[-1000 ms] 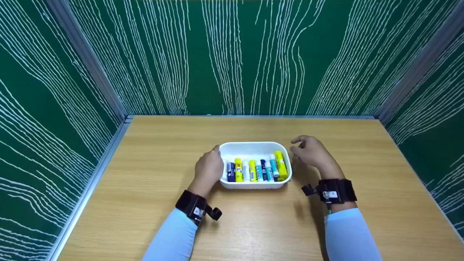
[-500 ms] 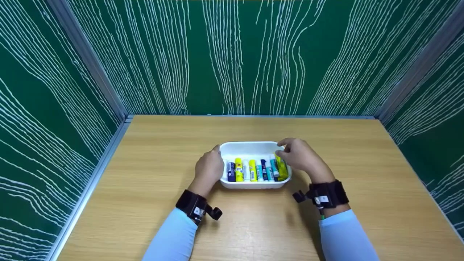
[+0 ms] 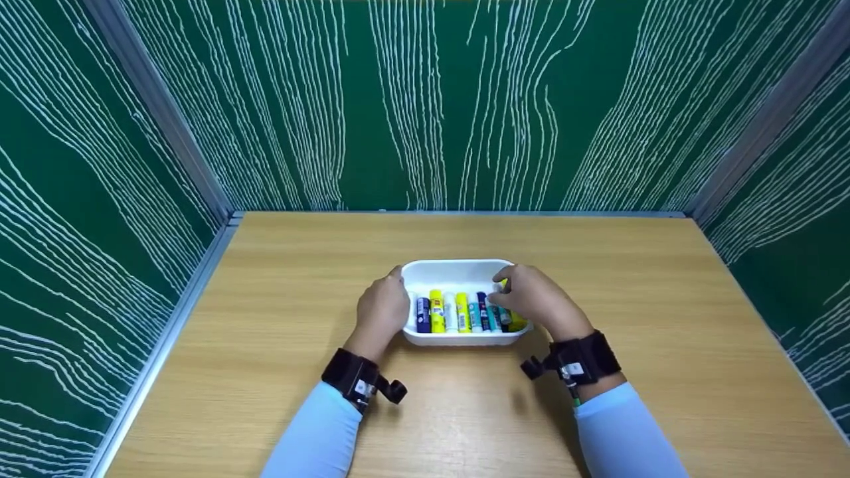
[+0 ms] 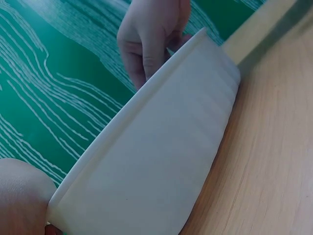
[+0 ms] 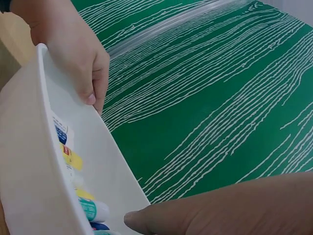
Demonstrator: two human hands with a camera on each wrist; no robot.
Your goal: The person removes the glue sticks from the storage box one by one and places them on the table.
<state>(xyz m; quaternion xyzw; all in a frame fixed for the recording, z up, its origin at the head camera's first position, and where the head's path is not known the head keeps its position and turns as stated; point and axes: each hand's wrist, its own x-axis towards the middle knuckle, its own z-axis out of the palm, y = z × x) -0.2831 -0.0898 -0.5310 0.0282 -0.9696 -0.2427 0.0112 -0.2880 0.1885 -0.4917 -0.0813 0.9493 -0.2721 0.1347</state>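
A white plastic tray (image 3: 458, 339) sits on the table, holding a row of glue sticks: a dark blue one (image 3: 424, 315), yellow ones such as the yellow glue stick (image 3: 436, 312), and white and turquoise ones. My left hand (image 3: 383, 305) grips the tray's left end, with the thumb at the rim in the right wrist view. Over the tray's right end hovers my right hand (image 3: 534, 299), thumb and index finger apart above the rightmost sticks, partly hiding them. In the left wrist view the right hand (image 4: 154, 39) reaches down past the far rim.
The wooden table (image 3: 305, 265) extends around the tray on all sides. Green panels (image 3: 451, 106) with white wavy lines rise behind and at both sides, framed by metal posts (image 3: 159, 99). Each wrist wears a black strap (image 3: 584, 358).
My right hand has moved left from beside the tray to over its right end, covering the yellow stick there. The left hand and the tray have stayed in place.
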